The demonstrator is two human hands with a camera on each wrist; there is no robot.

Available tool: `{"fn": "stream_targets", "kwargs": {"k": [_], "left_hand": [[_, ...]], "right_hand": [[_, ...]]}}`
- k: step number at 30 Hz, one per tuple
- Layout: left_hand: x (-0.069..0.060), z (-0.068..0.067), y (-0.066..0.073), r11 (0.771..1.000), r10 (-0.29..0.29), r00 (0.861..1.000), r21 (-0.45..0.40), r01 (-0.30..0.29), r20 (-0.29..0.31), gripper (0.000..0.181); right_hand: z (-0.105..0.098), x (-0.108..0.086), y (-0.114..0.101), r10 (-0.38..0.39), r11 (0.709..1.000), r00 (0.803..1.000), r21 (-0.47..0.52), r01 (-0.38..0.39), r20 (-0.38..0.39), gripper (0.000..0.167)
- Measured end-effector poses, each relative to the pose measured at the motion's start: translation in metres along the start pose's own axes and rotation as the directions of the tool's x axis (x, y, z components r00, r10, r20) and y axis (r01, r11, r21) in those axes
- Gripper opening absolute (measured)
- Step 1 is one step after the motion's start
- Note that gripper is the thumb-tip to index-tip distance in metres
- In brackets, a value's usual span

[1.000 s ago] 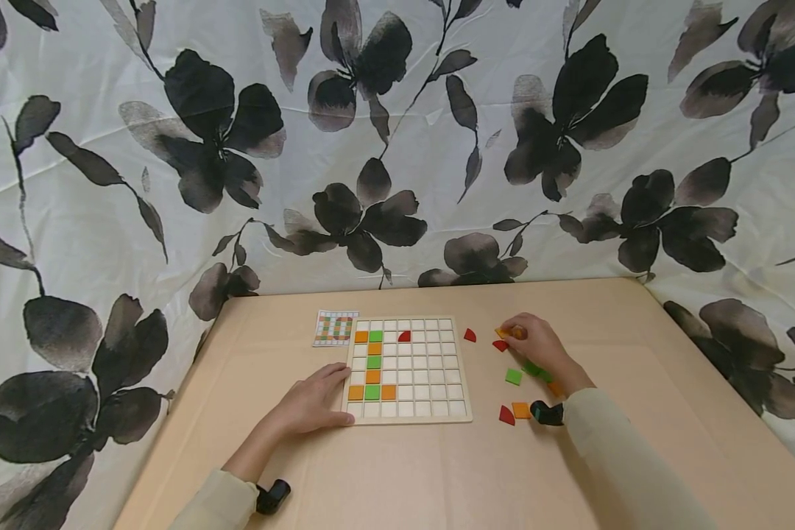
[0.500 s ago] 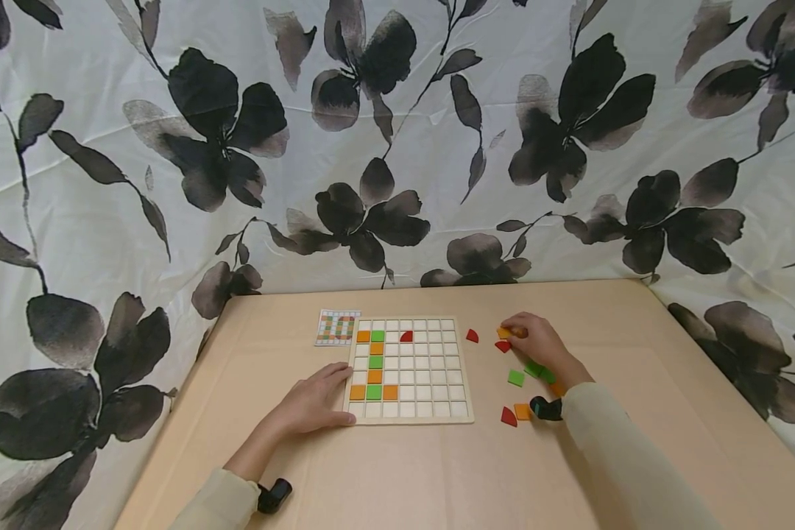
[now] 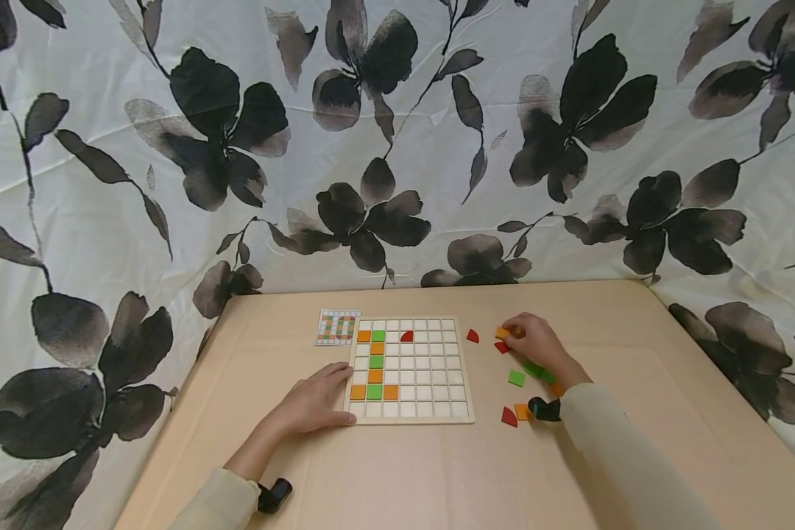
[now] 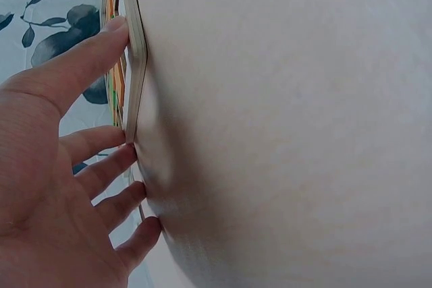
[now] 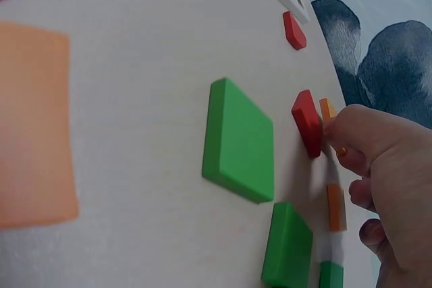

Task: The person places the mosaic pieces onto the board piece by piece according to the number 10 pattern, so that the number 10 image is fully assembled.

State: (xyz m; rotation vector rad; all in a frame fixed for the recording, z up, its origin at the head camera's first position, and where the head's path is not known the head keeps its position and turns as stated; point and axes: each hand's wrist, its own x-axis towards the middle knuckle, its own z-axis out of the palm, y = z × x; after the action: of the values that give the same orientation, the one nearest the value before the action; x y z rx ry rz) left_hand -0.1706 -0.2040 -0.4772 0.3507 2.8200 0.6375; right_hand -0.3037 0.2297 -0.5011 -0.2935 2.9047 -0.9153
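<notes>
A white-gridded wooden board (image 3: 430, 390) with orange, green and red tiles set in some squares lies mid-table. My left hand (image 3: 318, 401) rests at its near left corner, thumb on the near edge and fingers extended along the left edge; the left wrist view shows the fingertips touching the board's rim (image 4: 137, 59). Right of the board, my right hand (image 3: 543, 346) pinches an orange square tile (image 3: 502, 333) with curled fingers, mostly hiding the contact. A red quarter-circle tile (image 5: 308, 124) lies just beside these fingertips in the right wrist view.
A small printed pattern card (image 3: 336, 327) sits at the board's far left corner. Loose pieces lie to the right: a red tile (image 3: 472, 336), a green square (image 3: 516, 377), another red tile (image 3: 509, 417) and an orange square (image 3: 522, 411). A floral cloth (image 3: 464, 147) hangs behind.
The right fingers stay at the orange tile, which shifts only slightly with the nearby red piece. The left hand and board hold still; the head view drifts a little.
</notes>
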Motion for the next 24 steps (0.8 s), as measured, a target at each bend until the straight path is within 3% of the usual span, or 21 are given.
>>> {"fn": "stream_targets", "kwargs": {"k": [12,20,24], "left_hand": [[0.0,0.0,0.001,1.0,0.006,1.0,0.01,-0.006,-0.002,0.086],[-0.001,0.0,0.001,1.0,0.011,1.0,0.007,-0.011,-0.001,0.086],[-0.001,0.0,0.0,1.0,0.015,1.0,0.011,-0.015,-0.003,0.086]], "right_hand": [[0.001,0.0,-0.018,-0.033,0.999,0.999,0.032,0.033,-0.007,0.028],[0.004,0.002,-0.032,-0.176,0.984,0.983,0.035,0.178,-0.042,0.025],[0.006,0.003,-0.041,-0.194,0.98,0.981,0.035,0.195,-0.022,0.024]]}}
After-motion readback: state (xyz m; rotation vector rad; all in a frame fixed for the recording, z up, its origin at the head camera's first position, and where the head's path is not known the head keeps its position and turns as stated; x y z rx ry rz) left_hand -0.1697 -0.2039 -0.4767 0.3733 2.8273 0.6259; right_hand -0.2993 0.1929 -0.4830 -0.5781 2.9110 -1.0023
